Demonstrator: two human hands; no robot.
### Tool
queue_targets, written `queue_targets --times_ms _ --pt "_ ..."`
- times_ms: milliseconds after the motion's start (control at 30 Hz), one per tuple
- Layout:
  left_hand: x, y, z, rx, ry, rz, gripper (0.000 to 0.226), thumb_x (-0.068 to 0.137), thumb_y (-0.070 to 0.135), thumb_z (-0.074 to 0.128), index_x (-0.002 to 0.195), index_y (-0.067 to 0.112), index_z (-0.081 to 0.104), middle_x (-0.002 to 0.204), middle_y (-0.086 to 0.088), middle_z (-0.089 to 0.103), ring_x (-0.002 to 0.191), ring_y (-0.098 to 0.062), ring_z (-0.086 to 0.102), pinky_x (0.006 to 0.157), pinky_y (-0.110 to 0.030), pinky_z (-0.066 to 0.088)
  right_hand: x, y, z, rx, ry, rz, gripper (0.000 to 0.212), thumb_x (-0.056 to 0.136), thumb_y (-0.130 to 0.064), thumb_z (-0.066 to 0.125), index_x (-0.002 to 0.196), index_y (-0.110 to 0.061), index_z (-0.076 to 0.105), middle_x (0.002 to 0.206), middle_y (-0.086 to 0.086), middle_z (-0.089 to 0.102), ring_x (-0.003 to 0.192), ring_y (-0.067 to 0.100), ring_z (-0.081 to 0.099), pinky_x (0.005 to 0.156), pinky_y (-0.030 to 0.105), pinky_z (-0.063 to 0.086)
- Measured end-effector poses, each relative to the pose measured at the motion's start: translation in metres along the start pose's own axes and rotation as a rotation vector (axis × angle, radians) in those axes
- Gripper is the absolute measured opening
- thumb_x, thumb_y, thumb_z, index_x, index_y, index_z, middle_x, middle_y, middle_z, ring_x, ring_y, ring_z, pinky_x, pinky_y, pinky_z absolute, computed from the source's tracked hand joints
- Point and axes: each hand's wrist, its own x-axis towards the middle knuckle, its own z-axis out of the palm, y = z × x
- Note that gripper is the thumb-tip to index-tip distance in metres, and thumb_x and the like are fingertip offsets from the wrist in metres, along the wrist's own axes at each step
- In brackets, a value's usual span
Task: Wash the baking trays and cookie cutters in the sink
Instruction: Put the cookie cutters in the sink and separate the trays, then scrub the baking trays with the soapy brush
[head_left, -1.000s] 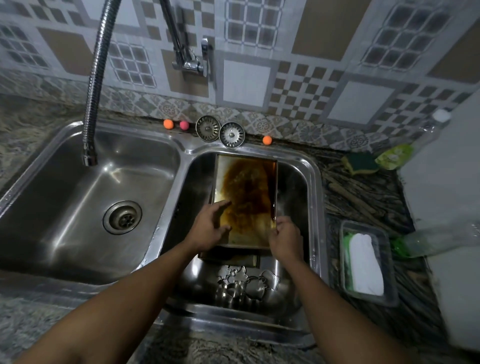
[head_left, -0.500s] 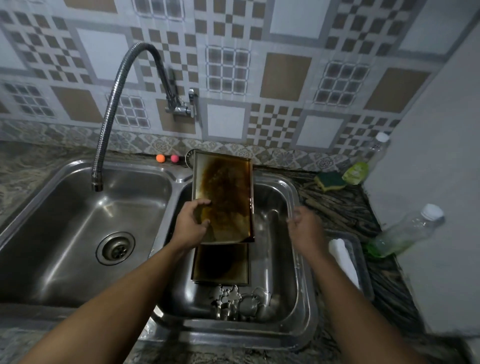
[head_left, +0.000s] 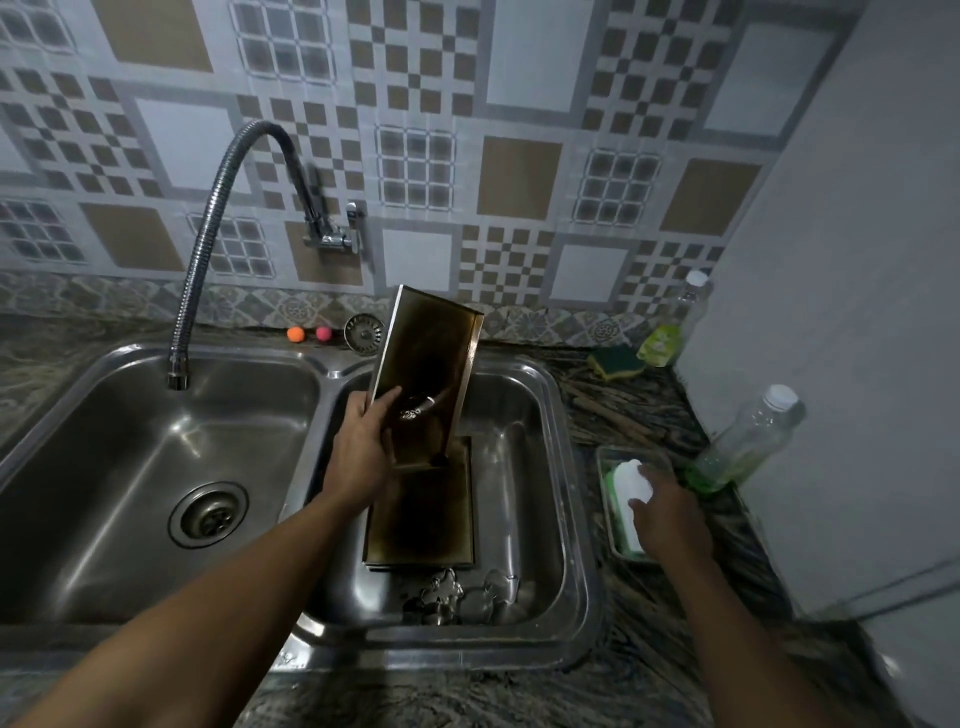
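Note:
My left hand (head_left: 363, 447) grips the left edge of a stained baking tray (head_left: 431, 364), held tilted up over the right sink basin (head_left: 550, 467). A second dark tray (head_left: 421, 519) lies flat in that basin beneath it. Several metal cookie cutters (head_left: 457, 597) sit at the basin's near end. My right hand (head_left: 667, 512) is over the clear plastic container (head_left: 605, 462) on the counter, fingers touching the white sponge (head_left: 631, 480) inside it; whether they grip it is unclear.
The left basin (head_left: 130, 467) has a drain and the flexible tap spout (head_left: 179, 374) above it. A strainer (head_left: 363, 332) and small balls (head_left: 296, 334) sit behind the sinks. Bottles (head_left: 748, 441) and a green scrub sponge (head_left: 615, 361) stand on the right counter by the white wall.
My right hand let go of the tray and moved right to the container with the sponge. My left hand raised and tilted the tray more upright.

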Motion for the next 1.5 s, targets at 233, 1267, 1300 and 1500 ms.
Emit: queue_targets --times_ms 233,1267,1300,1500 --pt "-0.001 0.003 -0.004 0.047 0.023 0.065 0.058 0.090 -0.006 0.051 0.143 0.018 0.047 0.126 -0.005 0.044 0.101 -0.005 0.044 0.086 -0.023 0.045 -0.009 0.002 0.000 -0.004 0.120 -0.019 0.040 0.094 -0.020 0.061 0.134 -0.019 0.057 0.123 0.017 0.062 0.108 0.035 0.061 0.081 0.036 0.051" --pt "0.005 -0.002 -0.011 0.141 0.072 0.133 0.059 0.085 -0.008 0.061 0.139 0.014 0.051 0.121 -0.010 0.047 0.089 -0.025 0.059 0.068 -0.038 0.057 0.001 -0.021 -0.018 0.072 0.307 -0.118 0.035 0.097 -0.023 0.054 0.130 -0.012 0.062 0.109 0.022 0.056 0.098 0.041 0.057 0.077 0.041 0.046" --pt "0.005 -0.002 -0.012 0.140 0.071 0.131 0.059 0.086 -0.007 0.062 0.140 0.015 0.050 0.121 -0.010 0.047 0.089 -0.025 0.059 0.067 -0.038 0.057 0.001 -0.021 -0.018 0.071 0.304 -0.115 0.035 0.097 -0.023 0.054 0.130 -0.012 0.062 0.109 0.022 0.056 0.099 0.041 0.057 0.078 0.041 0.046" --pt "0.005 -0.002 -0.008 0.117 0.082 0.141 0.058 0.086 -0.008 0.058 0.139 0.015 0.051 0.123 -0.010 0.047 0.089 -0.026 0.061 0.067 -0.039 0.058 0.000 -0.015 -0.019 0.091 0.293 -0.086 0.035 0.097 -0.024 0.054 0.130 -0.014 0.062 0.115 0.020 0.057 0.102 0.039 0.058 0.081 0.043 0.049"
